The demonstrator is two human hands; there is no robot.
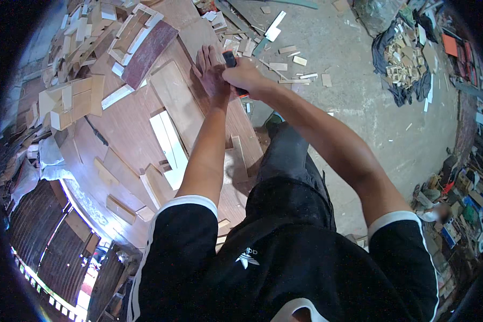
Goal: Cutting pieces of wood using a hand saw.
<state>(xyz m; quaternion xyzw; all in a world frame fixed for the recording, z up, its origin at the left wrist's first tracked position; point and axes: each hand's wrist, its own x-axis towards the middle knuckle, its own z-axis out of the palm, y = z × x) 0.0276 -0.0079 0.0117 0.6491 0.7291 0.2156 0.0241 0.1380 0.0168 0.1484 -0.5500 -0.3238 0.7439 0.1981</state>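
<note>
My left hand (212,75) lies flat with its fingers stretched out on a brown wooden board (197,38) near the right edge of the wooden worktable (129,115). Right beside it, my right hand (248,78) is closed around a black-and-orange handled tool (229,58). The two hands touch or nearly touch at the left wrist. Most of the tool is covered by my right hand, so its kind cannot be made out. A long pale board (176,91) rests left of my left forearm, with white strips (168,140) nearer to me.
Wooden pieces are heaped at the table's far left (83,40), beside a dark red panel (150,53). Several offcuts (299,60) litter the concrete floor (354,107). A dark sack of wood scraps (405,64) stands at the far right. Clutter (467,209) lines the right side.
</note>
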